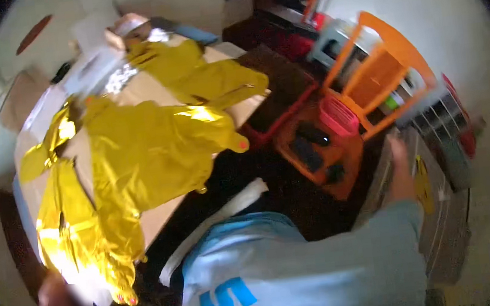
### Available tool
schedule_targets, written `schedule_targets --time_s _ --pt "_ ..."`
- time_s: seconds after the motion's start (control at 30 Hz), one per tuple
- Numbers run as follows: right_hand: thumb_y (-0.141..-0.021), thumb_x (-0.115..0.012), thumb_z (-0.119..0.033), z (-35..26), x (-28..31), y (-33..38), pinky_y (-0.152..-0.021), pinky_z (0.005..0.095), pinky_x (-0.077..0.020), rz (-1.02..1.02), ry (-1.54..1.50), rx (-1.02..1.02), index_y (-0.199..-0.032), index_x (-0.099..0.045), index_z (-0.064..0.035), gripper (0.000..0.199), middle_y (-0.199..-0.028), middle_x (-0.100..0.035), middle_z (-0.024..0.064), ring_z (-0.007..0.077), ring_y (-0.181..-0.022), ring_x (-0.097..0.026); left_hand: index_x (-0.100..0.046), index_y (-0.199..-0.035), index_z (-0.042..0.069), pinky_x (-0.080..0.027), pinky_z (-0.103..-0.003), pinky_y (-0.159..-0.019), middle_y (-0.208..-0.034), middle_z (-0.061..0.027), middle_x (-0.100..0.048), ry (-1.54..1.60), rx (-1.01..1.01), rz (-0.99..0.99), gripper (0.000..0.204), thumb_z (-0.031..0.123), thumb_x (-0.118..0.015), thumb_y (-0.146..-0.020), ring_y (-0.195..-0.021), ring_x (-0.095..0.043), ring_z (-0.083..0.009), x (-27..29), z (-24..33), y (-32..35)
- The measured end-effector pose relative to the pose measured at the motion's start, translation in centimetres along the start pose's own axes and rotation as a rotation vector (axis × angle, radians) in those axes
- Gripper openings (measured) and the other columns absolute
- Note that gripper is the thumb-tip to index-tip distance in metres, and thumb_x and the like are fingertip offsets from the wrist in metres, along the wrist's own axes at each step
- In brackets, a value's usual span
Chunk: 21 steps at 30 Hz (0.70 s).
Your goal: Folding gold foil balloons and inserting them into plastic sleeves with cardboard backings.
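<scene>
Large flat pieces of shiny gold foil (136, 153), looking like uninflated foil balloons with small pink-red spots at their ends, spread over a table at the left. My left hand (60, 304) is at the lower left, just beside the near end of the foil. Motion smears its fingers, and whether it touches the foil is unclear. Out to the right, my right hand (398, 146) hangs over a large clear plastic bag or cover (446, 221) with something yellow inside. Its fingers are blurred too, so a hold on the plastic cannot be made out.
An orange chair (390, 52) stands at the right, with a pink basket (337, 115) and dark objects (307, 152) on its seat. Cardboard (162, 220) lies under the foil. A rolled white strip (217, 222) rests before me. A grey rack (434, 113) stands by the wall.
</scene>
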State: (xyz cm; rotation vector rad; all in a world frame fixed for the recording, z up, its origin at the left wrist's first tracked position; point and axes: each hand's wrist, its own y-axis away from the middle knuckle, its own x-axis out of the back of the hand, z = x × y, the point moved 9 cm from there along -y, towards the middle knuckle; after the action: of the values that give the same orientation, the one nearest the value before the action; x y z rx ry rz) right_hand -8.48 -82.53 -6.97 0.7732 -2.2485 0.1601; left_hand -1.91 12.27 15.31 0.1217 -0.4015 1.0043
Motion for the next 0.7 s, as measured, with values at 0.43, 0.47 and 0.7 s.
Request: schedule_targets --time_s 0.43,0.47,0.7 --pt "-0.063 -0.088 -0.04 -21.0 -38.3 32.5 -0.122 0.0456 -0.0187 -1.143 0.598 1.065 -0.155 -0.026 -0.0048 0.116 -0.161 -0.018 0.0266 0.0404 -0.15 -0.018 -0.049 -0.138 -0.002 -0.041 -0.041 -0.108 -0.133 -0.0226 -0.055 -0.039 0.435 0.25 0.067 0.015 -0.078 -0.08 -0.128 -0.051 -0.0322 -14.8 -15.8 8.7" --pt "-0.062 -0.088 -0.041 -21.0 -39.0 34.7 -0.122 0.0466 -0.0173 -1.173 0.671 1.111 -0.154 -0.027 -0.0071 0.116 -0.161 -0.016 0.0274 0.0419 -0.15 -0.015 -0.045 -0.141 -0.002 -0.038 -0.043 -0.11 -0.139 -0.0241 -0.05 -0.231 0.464 0.304 0.075 0.018 -0.08 -0.078 -0.132 -0.046 -0.0358 -14.8 -17.5 9.0" --pt "-0.071 -0.083 -0.036 -19.8 -40.9 39.0 -0.117 0.0516 -0.028 -1.177 0.584 1.317 -0.133 -0.057 -0.014 0.072 -0.149 -0.038 0.0232 0.0461 -0.141 -0.029 -0.037 -0.147 0.001 -0.028 -0.05 -0.117 -0.149 -0.0244 -0.04 -0.681 0.476 0.321 0.095 0.041 -0.081 -0.074 -0.14 -0.033 -0.0451 -18.3 -28.8 11.2"
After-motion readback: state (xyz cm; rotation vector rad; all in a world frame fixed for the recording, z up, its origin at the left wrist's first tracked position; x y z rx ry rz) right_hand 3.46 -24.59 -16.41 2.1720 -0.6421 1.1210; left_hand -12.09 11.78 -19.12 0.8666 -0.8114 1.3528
